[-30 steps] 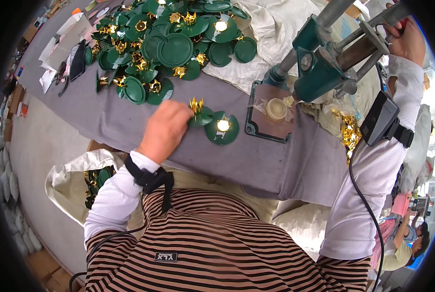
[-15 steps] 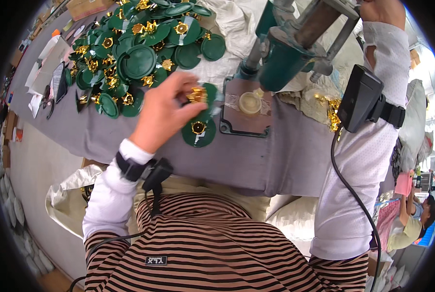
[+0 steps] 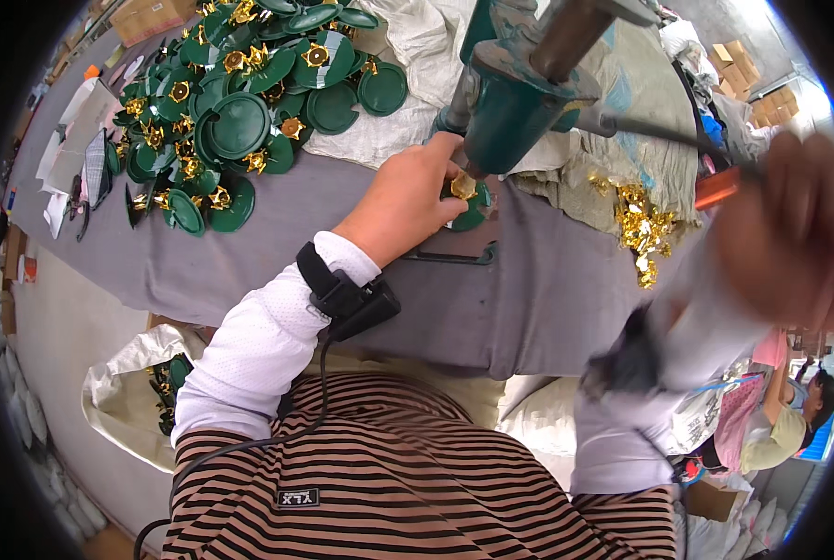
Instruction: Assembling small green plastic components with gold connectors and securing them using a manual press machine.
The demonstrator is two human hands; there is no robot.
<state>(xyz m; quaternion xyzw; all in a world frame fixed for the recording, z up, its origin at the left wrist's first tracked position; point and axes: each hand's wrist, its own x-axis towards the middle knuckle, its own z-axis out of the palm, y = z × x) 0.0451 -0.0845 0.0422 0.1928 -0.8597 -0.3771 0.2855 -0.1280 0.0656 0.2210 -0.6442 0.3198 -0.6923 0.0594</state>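
My left hand [image 3: 407, 201] reaches under the green lever press [image 3: 519, 107], its fingers pinching a green plastic disc [image 3: 474, 215]. On that disc sits a gold foil flower-like piece [image 3: 463, 186], right beneath the press head. The press's base plate [image 3: 449, 252] is mostly covered by my hand and the disc. My right hand [image 3: 785, 233] is smeared by motion at the far right, close to the press's dark lever arm [image 3: 664, 131] and an orange-red grip [image 3: 717, 189]. Whether its fingers hold the lever cannot be made out.
Green discs with gold pieces [image 3: 239, 126] are heaped at the left of the grey cloth-covered table [image 3: 295, 271]. Loose gold pieces [image 3: 643, 233] lie right of the press on pale sacking [image 3: 575, 187]. A white sack [image 3: 109, 392] stands below the table; another person [image 3: 790, 425] is at far right.
My left hand has moved right, bringing the disc with its gold piece under the press head. My right hand has swung from the top down to the far right, and the lever arm has dropped.
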